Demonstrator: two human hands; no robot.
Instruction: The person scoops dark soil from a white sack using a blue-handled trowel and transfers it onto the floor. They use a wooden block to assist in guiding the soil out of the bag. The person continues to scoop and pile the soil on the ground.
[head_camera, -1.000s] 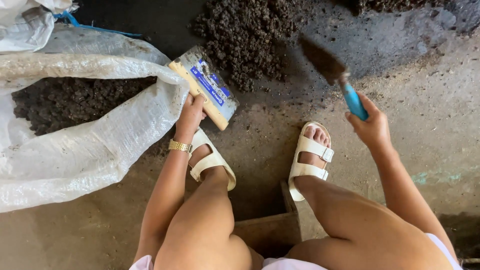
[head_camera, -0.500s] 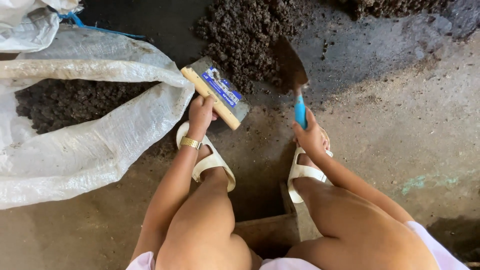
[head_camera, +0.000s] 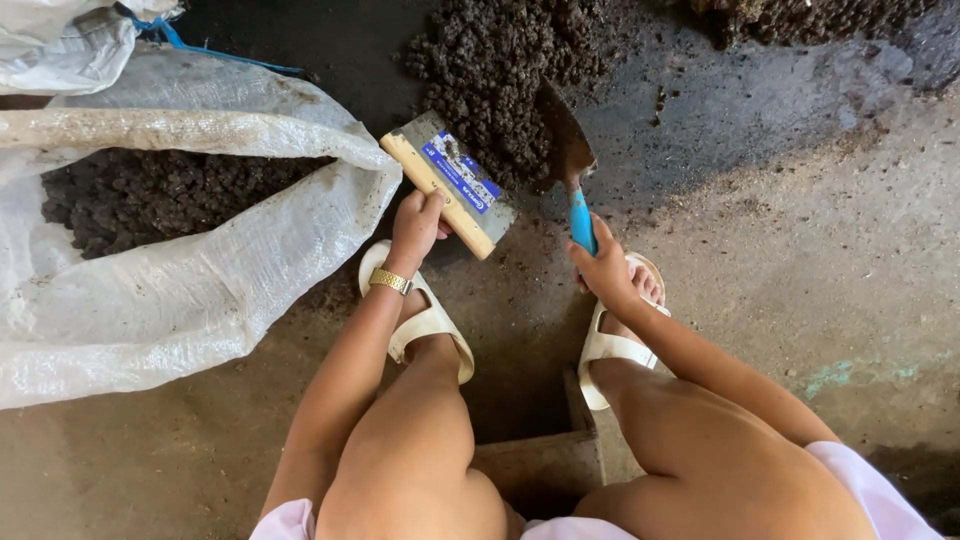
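My left hand grips a flat metal scraper with a pale wooden handle and a blue label, its blade tilted toward a pile of dark lumpy soil on the floor. My right hand holds a small trowel with a blue handle; its rusty blade pushes into the right edge of the same pile, close to the scraper. I squat over a low wooden stool, wearing white sandals.
A large open white woven sack lies at the left, partly filled with the same dark soil. Another white bag with a blue cord sits at the top left. More soil lies top right on the concrete floor.
My right hand swung the trowel from the right in toward the pile, until its blade met the soil beside the scraper. The left hand and scraper edged slightly rightward.
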